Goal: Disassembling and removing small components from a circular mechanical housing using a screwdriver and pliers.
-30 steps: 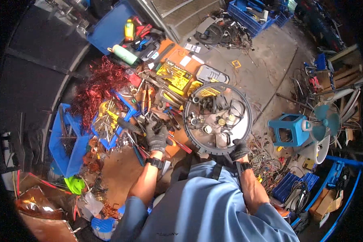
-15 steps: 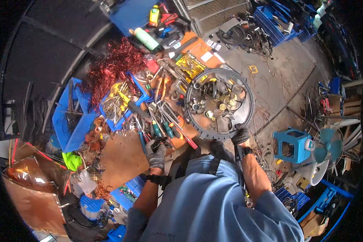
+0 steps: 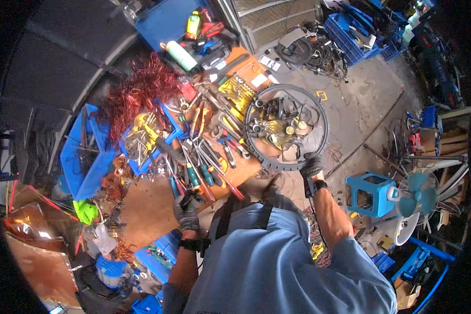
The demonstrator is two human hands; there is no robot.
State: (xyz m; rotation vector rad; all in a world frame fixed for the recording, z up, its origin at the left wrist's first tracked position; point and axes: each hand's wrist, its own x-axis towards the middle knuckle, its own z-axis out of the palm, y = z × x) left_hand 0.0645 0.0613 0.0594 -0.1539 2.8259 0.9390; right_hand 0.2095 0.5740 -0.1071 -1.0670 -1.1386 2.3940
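Note:
My right hand (image 3: 312,168), in a dark grey glove, is closed on the near edge of a round, black-rimmed tub (image 3: 325,123). Dark metal parts (image 3: 287,111) and a few brass-coloured pieces lie in the tub. Over the near edge of the workbench (image 3: 146,209), my left hand (image 3: 186,213), also gloved, is closed round a small black part (image 3: 192,197) whose kind I cannot make out. Just beyond it lie screwdrivers with green handles (image 3: 193,177) and other hand tools. Gloved fingers partly hide both grips.
A blue tray (image 3: 141,168) of tools and a heap of reddish wire (image 3: 141,94) cover the far left bench. Blue crates (image 3: 345,42) and cables stand at the far right. A blue stool (image 3: 371,194) and a fan (image 3: 416,193) are to my right.
Against the bench, the tub has shifted right and away from me with its parts, showing more tools at its left. My right hand moves with it; my left hand keeps its black part.

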